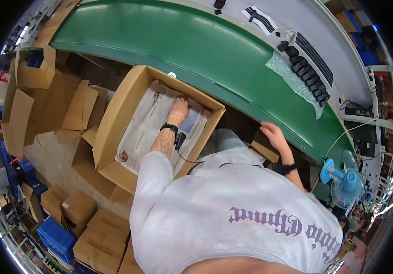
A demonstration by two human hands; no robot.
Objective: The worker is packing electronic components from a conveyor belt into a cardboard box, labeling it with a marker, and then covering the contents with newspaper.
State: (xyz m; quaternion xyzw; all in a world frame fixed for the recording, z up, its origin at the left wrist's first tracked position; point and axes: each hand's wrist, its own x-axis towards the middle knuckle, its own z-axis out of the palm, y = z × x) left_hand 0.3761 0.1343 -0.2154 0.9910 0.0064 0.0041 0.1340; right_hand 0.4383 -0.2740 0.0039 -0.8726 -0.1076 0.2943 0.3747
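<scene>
My left hand (pixel 179 110) reaches down inside an open cardboard box (pixel 117 112) in front of me. Its fingers rest on a printed paper sheet (pixel 147 122) that lies across the inside, near the box's far wall. A dark band with a small black device circles that wrist, and nothing shows in the hand. To the right, my right hand (pixel 274 135) hangs free beside the edge of the green bench (pixel 169 34). Its fingers are loosely bent and apart, with nothing in them. A black band (pixel 284 169) sits on that wrist.
Black parts (pixel 306 73) line up on a clear plastic bag (pixel 278 68) on the bench's right. A blue fan (pixel 347 185) stands at the right. Open cartons (pixel 45 98) crowd the left; closed boxes (pixel 100 242) and a blue crate (pixel 55 238) fill the lower left.
</scene>
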